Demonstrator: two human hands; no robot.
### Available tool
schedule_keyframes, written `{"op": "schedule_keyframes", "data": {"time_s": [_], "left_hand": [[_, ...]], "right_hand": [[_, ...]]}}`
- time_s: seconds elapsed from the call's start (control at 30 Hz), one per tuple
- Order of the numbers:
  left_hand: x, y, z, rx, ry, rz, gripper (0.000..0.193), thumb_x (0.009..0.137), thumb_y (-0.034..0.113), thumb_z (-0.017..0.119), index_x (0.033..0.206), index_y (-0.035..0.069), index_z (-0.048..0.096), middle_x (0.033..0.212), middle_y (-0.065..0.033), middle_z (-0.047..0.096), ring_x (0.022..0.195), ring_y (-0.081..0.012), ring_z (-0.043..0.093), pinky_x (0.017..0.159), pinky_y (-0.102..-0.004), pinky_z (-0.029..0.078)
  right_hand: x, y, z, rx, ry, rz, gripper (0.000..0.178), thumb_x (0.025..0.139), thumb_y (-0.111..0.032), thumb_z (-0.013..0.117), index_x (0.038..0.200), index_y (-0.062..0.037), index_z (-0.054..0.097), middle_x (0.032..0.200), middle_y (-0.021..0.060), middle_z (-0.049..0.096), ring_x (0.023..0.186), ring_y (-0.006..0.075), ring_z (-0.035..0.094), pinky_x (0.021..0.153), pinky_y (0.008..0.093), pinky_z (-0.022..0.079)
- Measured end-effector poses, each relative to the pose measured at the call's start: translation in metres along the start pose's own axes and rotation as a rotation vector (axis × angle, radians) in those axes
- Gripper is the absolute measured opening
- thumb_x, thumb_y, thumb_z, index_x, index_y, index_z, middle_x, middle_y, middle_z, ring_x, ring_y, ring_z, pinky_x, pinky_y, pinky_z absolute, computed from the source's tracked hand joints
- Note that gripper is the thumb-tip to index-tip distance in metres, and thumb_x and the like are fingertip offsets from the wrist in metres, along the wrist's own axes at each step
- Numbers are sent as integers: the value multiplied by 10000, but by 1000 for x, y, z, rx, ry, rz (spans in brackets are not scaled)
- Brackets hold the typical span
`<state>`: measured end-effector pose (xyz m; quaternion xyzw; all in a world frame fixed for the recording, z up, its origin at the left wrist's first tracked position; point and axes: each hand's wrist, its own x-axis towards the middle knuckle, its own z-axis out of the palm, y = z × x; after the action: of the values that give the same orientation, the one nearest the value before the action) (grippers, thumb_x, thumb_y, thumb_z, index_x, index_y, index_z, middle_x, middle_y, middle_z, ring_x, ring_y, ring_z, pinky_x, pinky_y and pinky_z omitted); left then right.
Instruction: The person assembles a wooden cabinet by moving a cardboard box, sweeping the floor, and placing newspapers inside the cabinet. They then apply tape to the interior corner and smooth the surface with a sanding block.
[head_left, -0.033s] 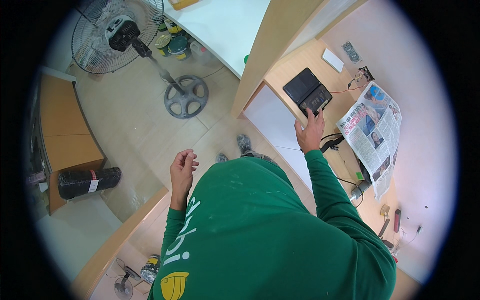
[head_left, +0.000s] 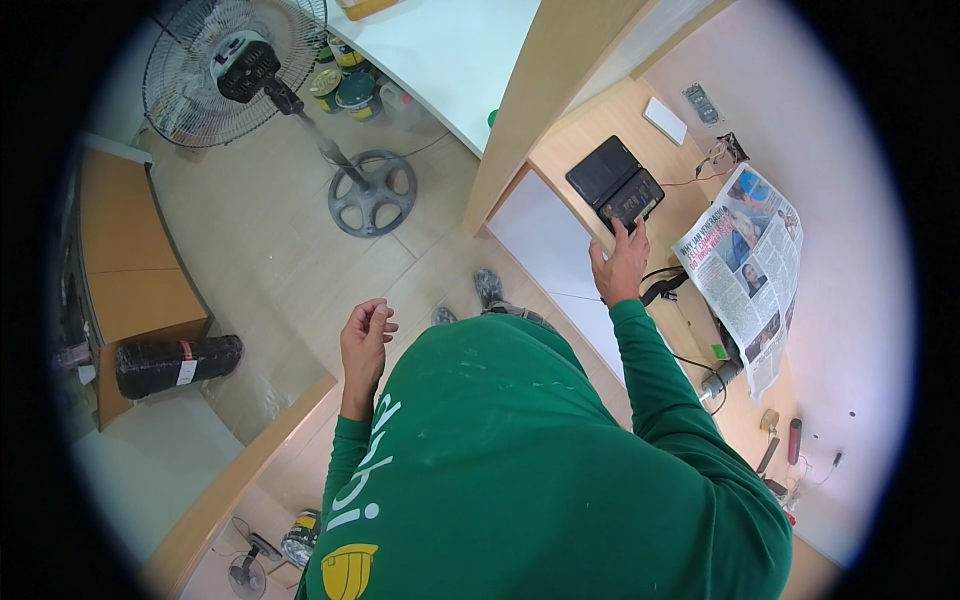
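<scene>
Black, an open hinged case [head_left: 615, 185] lies on the pale wooden counter [head_left: 570, 140] in the upper right of the frame. The right hand [head_left: 624, 268] touches its lower edge with the fingertips, thumb and fingers set moderately wide. Left of centre, the left hand [head_left: 367, 335] is in the air with curled fingers; whether it holds anything small, I cannot tell. A newspaper sheet [head_left: 745, 255] drapes to the case's right.
</scene>
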<state>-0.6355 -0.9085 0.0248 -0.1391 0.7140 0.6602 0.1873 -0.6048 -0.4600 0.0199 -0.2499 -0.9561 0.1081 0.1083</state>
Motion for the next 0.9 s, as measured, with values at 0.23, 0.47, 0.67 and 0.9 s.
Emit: {"op": "schedule_keyframes", "data": {"time_s": [0.23,0.47,0.67,0.9], "left_hand": [[1,-5,-8,-15,5,-3,319,1053,301,635,1217,29,670,1045,-68,717,846,-139,688,719,-268,527],[2,-8,-20,-34,19,-1,324,1053,306,635,1222,32,670,1043,-72,718,849,-140,690,725,-270,532],[11,-23,-40,-89,65,-26,331,1048,308,644,1234,34,662,1056,-75,721,852,-144,691,727,-274,533],[44,48,-70,-223,195,92,451,1046,236,637,1419,13,514,798,-54,683,798,-148,692,769,-276,529]], "right_hand": [[-20,-21,-9,131,159,-120,441,910,-229,742,1265,-19,585,1489,302,448,1358,481,451,1129,522,388],[-79,-31,31,212,-330,-100,264,990,-295,667,904,-47,634,850,196,666,801,430,624,724,498,500],[-150,77,110,232,-657,105,253,944,-307,643,1008,-64,674,973,247,713,904,476,667,802,543,527],[-138,116,140,41,-1151,158,301,908,-291,692,1144,-121,767,1058,169,774,990,333,740,879,441,576]]}}
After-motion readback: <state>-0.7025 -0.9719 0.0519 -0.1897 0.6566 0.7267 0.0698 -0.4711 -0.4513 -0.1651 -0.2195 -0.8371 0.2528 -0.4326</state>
